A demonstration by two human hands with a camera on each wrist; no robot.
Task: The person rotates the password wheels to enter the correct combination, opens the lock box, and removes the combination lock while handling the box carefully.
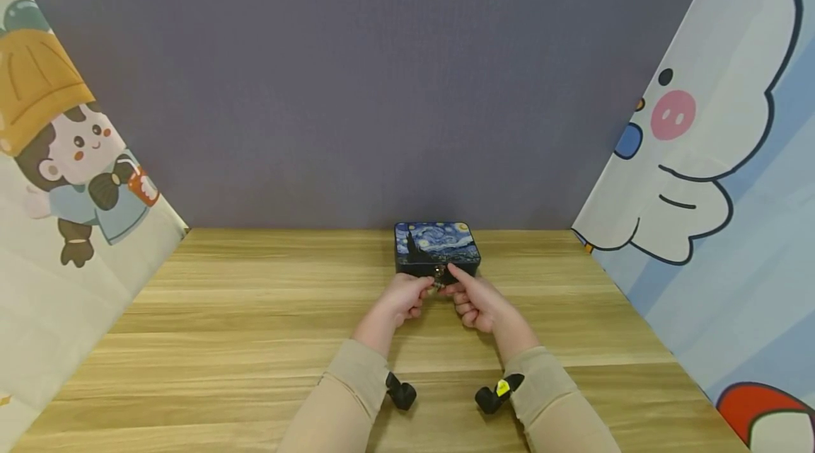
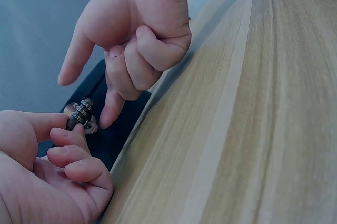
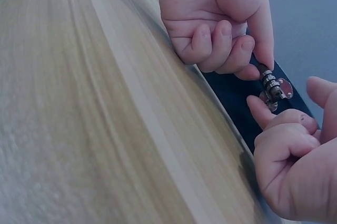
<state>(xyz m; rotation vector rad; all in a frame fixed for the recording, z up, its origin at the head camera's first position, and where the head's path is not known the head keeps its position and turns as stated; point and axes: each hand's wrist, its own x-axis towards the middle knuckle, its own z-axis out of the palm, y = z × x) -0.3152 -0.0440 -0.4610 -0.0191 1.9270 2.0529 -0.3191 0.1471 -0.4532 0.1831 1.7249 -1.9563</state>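
Note:
A small dark box [image 1: 439, 242] with a swirling blue night-sky painting on its lid stands closed at the back of the table. On its front hangs a small combination padlock [image 2: 80, 114] with several dial rings, by a shiny metal clasp [image 3: 286, 88]. My left hand [image 1: 405, 297] pinches one end of the padlock between thumb and index finger. Close by on the other side is my right hand [image 1: 482, 303], thumb and index finger spread apart and the others curled in. Its index fingertip lies near the padlock; whether it touches cannot be told.
The wooden table [image 1: 255, 340] runs up to a grey panel [image 1: 382, 85] right behind the box. Cartoon-printed sheets, one on the left [image 1: 76, 297] and one on the right [image 1: 700, 297], line the sides. Each sleeved wrist carries a small black camera [image 1: 401, 392].

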